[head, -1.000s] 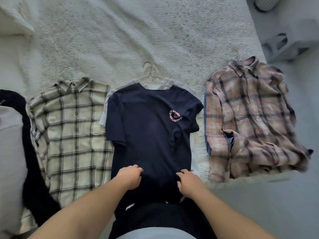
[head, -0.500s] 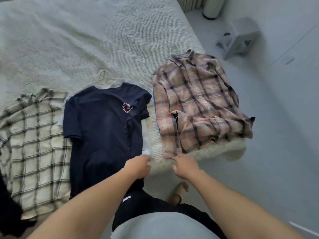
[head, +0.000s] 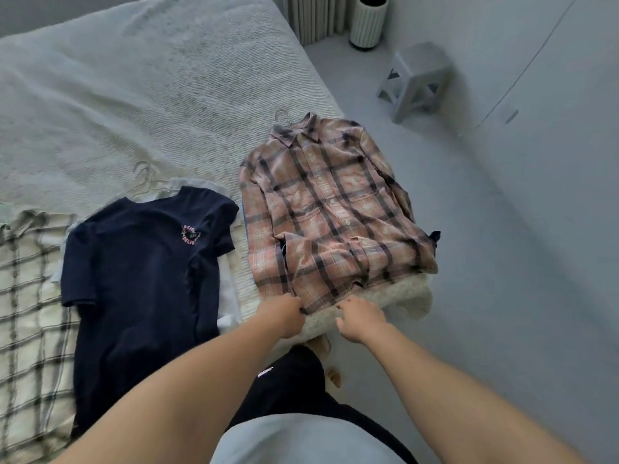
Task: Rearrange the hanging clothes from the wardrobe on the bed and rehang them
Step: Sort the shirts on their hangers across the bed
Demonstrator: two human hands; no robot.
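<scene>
Both hands at the near hem of the pink-and-grey plaid flannel shirt (head: 331,216) on the white textured bed (head: 150,105), left hand (head: 284,314) fingers pinching hem, right hand (head: 360,316) curled just beside it, shirt's long axis running straight away toward its wire hanger (head: 283,116)

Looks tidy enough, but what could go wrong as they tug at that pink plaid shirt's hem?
The pink plaid shirt lies at the bed's corner, its right side near the edge; a pull by both hands might slide it off. Its hanger hook could also snag the knitted blanket.
</scene>
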